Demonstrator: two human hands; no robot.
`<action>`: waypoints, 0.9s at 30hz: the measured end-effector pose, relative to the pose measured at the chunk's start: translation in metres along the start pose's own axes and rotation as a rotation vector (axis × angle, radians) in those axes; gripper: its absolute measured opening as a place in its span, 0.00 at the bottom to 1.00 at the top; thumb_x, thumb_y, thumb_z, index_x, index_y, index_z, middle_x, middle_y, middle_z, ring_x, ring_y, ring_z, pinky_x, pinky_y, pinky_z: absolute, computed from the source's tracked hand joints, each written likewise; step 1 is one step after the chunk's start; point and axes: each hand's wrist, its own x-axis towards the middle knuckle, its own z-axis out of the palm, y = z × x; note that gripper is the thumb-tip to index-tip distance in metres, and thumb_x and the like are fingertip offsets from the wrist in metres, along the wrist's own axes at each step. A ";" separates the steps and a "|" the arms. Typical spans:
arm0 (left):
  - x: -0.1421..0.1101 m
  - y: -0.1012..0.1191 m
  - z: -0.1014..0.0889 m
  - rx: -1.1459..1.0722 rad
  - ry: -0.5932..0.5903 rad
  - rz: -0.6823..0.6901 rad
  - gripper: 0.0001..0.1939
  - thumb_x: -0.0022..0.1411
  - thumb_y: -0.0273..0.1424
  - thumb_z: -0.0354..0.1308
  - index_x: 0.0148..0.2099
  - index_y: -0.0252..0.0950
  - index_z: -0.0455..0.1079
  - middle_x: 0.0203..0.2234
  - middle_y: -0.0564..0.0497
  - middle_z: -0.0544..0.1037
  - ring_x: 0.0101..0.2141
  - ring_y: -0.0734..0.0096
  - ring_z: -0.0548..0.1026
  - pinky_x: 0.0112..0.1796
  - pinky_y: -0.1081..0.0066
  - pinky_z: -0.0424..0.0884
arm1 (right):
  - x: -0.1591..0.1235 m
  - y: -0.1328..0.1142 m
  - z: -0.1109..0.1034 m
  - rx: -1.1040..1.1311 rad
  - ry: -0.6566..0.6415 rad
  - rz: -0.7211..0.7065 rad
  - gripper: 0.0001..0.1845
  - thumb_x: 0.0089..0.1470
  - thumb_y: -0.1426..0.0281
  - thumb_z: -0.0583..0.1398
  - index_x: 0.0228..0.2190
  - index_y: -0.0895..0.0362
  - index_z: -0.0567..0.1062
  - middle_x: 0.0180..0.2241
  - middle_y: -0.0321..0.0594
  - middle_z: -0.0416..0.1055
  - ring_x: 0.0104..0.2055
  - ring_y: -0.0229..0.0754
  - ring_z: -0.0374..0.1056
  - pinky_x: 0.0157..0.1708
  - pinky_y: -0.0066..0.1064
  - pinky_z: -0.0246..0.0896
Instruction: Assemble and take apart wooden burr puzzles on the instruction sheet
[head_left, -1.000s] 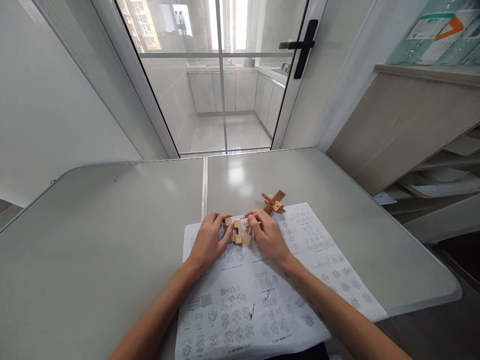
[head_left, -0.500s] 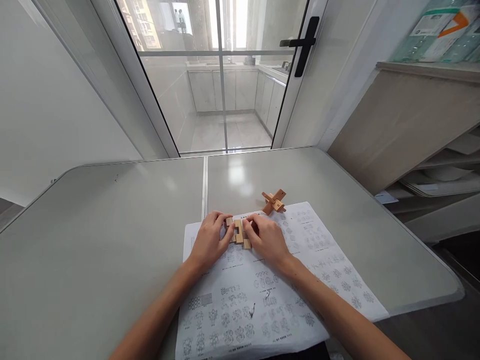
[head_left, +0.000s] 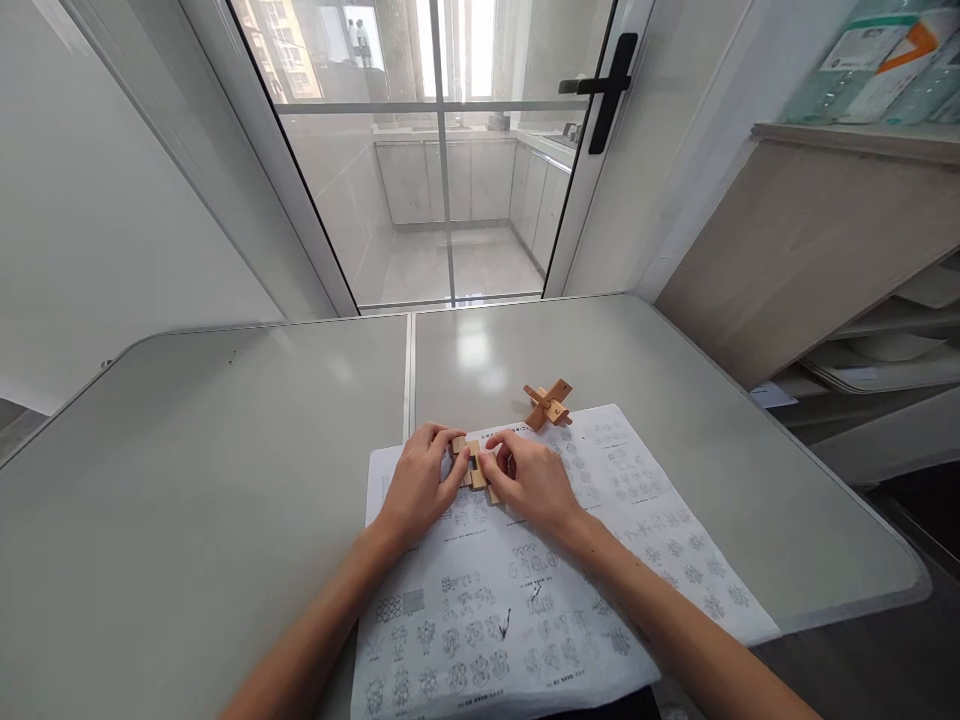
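Several notched wooden puzzle pieces (head_left: 478, 478) lie side by side on a printed instruction sheet (head_left: 480, 560), between my two hands. My left hand (head_left: 429, 475) holds the left side of the row, its thumb and fingers curled round the pieces. From the right, my right hand (head_left: 534, 475) has thumb and forefinger closed at the right-hand piece, with the fingers hiding part of it. Just beyond the sheet's top edge sits a crossed wooden puzzle assembly (head_left: 549, 405), apart from both hands.
A grey table (head_left: 187, 500) with a seam carries the sheet. Behind it stands a glazed door (head_left: 480, 200) with a black handle (head_left: 609, 92). At the right is a wooden shelf unit (head_left: 817, 220), with packed bottles (head_left: 870, 75) on top.
My right thumb and fingers have shifted slightly left over the pieces. The right-hand piece now sits a little nearer to me. My left hand stays where it was.
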 end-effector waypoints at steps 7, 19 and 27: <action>0.000 -0.001 0.001 0.007 -0.004 0.001 0.12 0.75 0.37 0.52 0.53 0.39 0.72 0.46 0.45 0.75 0.48 0.58 0.76 0.50 0.57 0.74 | 0.001 0.001 0.001 -0.006 -0.006 -0.003 0.08 0.66 0.63 0.59 0.39 0.53 0.76 0.26 0.32 0.76 0.28 0.40 0.72 0.30 0.32 0.58; 0.000 0.002 -0.001 0.014 0.009 0.012 0.12 0.75 0.37 0.52 0.53 0.39 0.73 0.45 0.44 0.75 0.47 0.57 0.76 0.49 0.55 0.75 | 0.001 -0.001 0.001 -0.008 0.001 -0.014 0.10 0.66 0.61 0.58 0.39 0.53 0.77 0.26 0.34 0.75 0.28 0.42 0.72 0.30 0.34 0.59; -0.001 0.000 0.000 0.008 0.002 0.010 0.13 0.75 0.37 0.51 0.53 0.39 0.73 0.46 0.44 0.75 0.47 0.57 0.76 0.49 0.56 0.75 | 0.001 -0.003 0.001 0.011 0.007 0.004 0.11 0.66 0.61 0.57 0.38 0.53 0.76 0.25 0.34 0.75 0.28 0.42 0.72 0.30 0.34 0.58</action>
